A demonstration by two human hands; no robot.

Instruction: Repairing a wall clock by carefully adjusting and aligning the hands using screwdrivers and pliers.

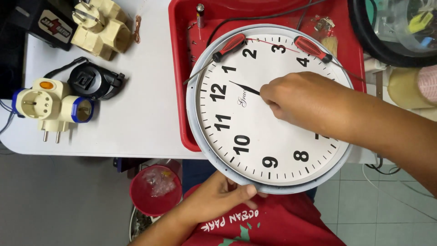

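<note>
White tabletop (136,114) fills the left half of our view, and at about two o'clock on it sits the red tray (178,91), with the round wall clock (255,150) laid face-up across the tray's near edge so that its lower rim overhangs the table toward our lap. Our right hand (300,102) comes in from four o'clock and rests on the middle of the dial, fingers curled closed around the hub where the black hand (241,86) starts; that hand points toward eleven o'clock in our view, between the printed one and twelve. Whether the fingertips pinch the pointer itself or only press at its root we cannot tell, since the knuckles hide it. Our left hand (218,196) is at six o'clock, thumb over the grey rim, gripping the clock's bottom edge from beneath. Two red-handled screwdrivers lie on the upper dial, one (227,47) at twelve o'clock and the other (312,48) at one o'clock, and a thin red second hand (273,44) runs between them. Cream plug adapters (50,107) sit at nine o'clock on the table, more (102,27) at eleven. We judge the risks plain: the thin pointer could bend under a sideways pinch, and the overhanging clock could tip if the lower grip slackens, sending the loose screwdrivers sliding.
</note>
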